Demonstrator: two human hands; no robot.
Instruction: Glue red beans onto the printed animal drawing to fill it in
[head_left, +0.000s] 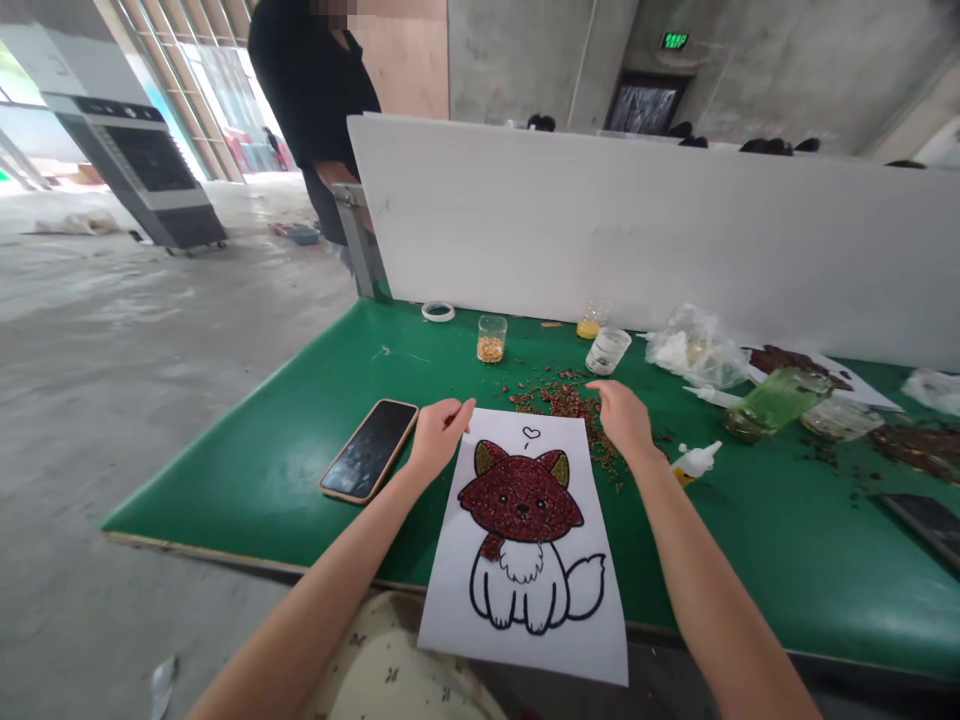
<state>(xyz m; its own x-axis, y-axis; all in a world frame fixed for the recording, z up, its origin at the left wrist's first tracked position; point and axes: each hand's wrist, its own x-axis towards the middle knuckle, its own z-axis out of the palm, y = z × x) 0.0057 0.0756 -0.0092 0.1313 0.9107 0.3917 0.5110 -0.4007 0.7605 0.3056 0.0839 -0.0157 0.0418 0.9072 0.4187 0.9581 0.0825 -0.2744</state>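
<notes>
A white sheet with a fox drawing (523,500) lies at the table's front edge, its lower part overhanging. Red beans cover the fox's head and a small patch below it; the ears are greenish, the body bare. My left hand (442,432) pinches the sheet's upper left corner. Just right of the sheet, my right hand (624,415) has its fingers bent together at a scattered pile of red and green beans (566,402); whatever it may hold is too small to make out.
A phone (369,450) lies left of the sheet. Behind stand a cup of kernels (491,341) and a clear cup (608,351). A glue bottle (697,461), green jar (780,403) and plastic bag (696,345) are at right. A person (311,90) stands beyond the white partition (600,220).
</notes>
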